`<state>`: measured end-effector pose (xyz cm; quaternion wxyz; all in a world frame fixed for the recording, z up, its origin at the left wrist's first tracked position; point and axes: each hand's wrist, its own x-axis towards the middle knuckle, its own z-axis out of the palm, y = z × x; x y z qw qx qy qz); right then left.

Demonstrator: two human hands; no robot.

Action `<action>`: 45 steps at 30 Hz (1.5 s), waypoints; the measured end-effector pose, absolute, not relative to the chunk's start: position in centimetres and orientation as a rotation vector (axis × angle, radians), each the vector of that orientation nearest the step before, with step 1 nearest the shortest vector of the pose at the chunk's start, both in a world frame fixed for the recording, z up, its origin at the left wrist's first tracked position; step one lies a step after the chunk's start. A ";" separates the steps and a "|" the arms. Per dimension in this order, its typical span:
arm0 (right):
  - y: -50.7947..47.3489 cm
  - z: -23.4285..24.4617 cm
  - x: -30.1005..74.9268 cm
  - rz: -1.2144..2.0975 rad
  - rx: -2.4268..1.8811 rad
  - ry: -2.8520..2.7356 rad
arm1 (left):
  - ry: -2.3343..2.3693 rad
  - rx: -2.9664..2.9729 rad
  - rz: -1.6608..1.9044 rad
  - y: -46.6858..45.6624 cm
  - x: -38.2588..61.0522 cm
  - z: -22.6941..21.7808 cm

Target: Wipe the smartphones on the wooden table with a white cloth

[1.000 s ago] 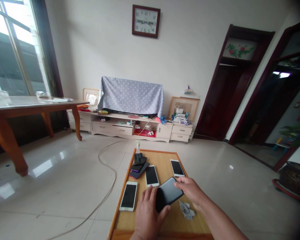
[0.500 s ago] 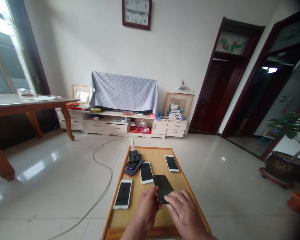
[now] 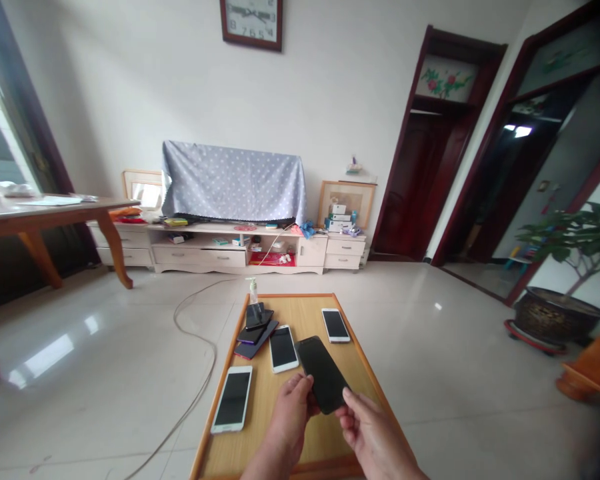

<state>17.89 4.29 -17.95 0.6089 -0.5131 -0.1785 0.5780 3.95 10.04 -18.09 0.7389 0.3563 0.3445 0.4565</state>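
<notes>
Between my two hands a black smartphone (image 3: 322, 375) is held tilted above the wooden table (image 3: 305, 311), its dark face turned up. My left hand (image 3: 293, 408) pinches its left edge, and my right hand (image 3: 365, 421) grips its lower right corner with thumb and fingers. Just beyond it lies a white phone (image 3: 283, 349) with a dark screen. A second white phone (image 3: 233, 399) rests near the table's left edge, and a third (image 3: 335, 325) sits toward the far right. At the far left, several dark phones (image 3: 257, 331) lie stacked askew.
A pump bottle (image 3: 253, 291) stands at the table's far left corner. On the floor to the left runs a pale cable (image 3: 214, 360). A low white cabinet (image 3: 200, 258) lines the wall ahead; a potted plant (image 3: 555, 319) stands at right and a larger table (image 3: 60, 208) at left.
My right hand has shifted from lying over the black phone's lower end to pinching its corner, so more of the phone shows. The camera view has turned slightly right.
</notes>
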 end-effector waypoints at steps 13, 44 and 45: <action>14.4 -21.4 24.4 1.173 -1.172 -0.116 | 1.142 0.902 0.916 10.8 3.3 -17.2; 22.4 -25.1 25.8 1.093 -1.406 -0.240 | 1.147 0.958 0.823 13.3 2.8 -20.1; 22.4 -25.1 25.6 1.092 -1.403 -0.251 | 1.155 0.956 0.823 13.5 2.9 -20.4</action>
